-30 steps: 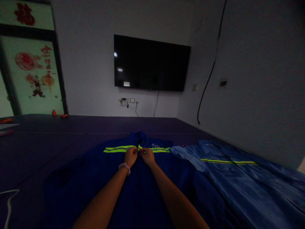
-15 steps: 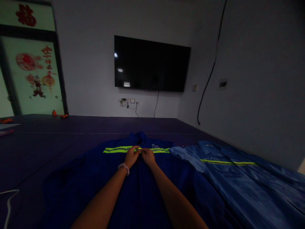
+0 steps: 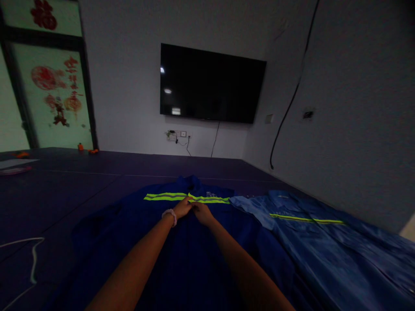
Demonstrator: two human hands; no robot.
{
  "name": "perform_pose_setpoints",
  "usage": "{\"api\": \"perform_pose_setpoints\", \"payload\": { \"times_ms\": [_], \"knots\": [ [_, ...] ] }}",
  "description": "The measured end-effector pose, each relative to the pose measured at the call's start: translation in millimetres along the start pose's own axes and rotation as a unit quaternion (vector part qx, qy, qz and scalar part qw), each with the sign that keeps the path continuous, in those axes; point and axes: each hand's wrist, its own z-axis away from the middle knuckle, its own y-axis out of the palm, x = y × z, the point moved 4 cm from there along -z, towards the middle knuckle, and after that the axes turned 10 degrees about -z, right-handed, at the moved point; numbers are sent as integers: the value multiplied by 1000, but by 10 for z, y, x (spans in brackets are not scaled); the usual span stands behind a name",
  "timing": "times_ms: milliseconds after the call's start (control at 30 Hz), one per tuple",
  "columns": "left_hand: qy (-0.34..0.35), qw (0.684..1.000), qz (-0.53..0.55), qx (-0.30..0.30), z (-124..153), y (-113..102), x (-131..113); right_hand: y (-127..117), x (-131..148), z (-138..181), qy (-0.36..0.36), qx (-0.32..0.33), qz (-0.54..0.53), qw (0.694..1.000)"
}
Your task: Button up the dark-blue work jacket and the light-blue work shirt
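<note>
A dark blue work jacket (image 3: pixel 175 259) lies spread out before me, its collar at the far end. A yellow-green reflective stripe (image 3: pixel 162 197) crosses its chest, with small white lettering above it on the right. At the front opening, just below the stripe, my left hand (image 3: pixel 183 208) has its fingers closed on the jacket's edge; a pale band circles that wrist. Close beside it, my right hand (image 3: pixel 202 213) pinches the same front edge, fingertips nearly meeting the left ones. Whatever small part sits between the fingertips is hidden.
A lighter blue jacket (image 3: pixel 298 233) with a thin yellow stripe lies to the right, one sleeve touching the dark one. A white cable (image 3: pixel 34 259) runs over the purple floor (image 3: pixel 84 190) at left. Orange objects (image 3: pixel 92 151) sit by the door. A television (image 3: pixel 210 84) hangs ahead.
Both hands have shifted slightly down the jacket front, from on the stripe to just below it, still pinching together. The camera view has turned slightly left.
</note>
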Motion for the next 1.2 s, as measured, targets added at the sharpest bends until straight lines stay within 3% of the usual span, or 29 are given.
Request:
{"api": "perform_pose_setpoints", "payload": {
  "times_ms": [167, 300, 467, 633, 833, 1200],
  "knots": [
    [10, 1000, 19, 6, 374, -51, -43, -12, 133, 353, -10, 9, 21, 1000],
    [26, 999, 38, -3, 706, -74, -51, -49, 174, 590, -10, -33, 22, 999],
    [53, 999, 8, 0, 918, 41, -77, -119, 292, 733, -11, -61, 5, 998],
    [121, 991, -39, -33, 980, 69, -174, -146, 371, 764, 30, -74, 76, 994],
    [98, 990, -77, -68, 956, 37, -161, -51, 341, 754, 63, -48, 87, 993],
    [83, 981, -141, -101, 862, 68, -114, -76, 342, 712, 43, -36, 114, 992]
  ]
}}
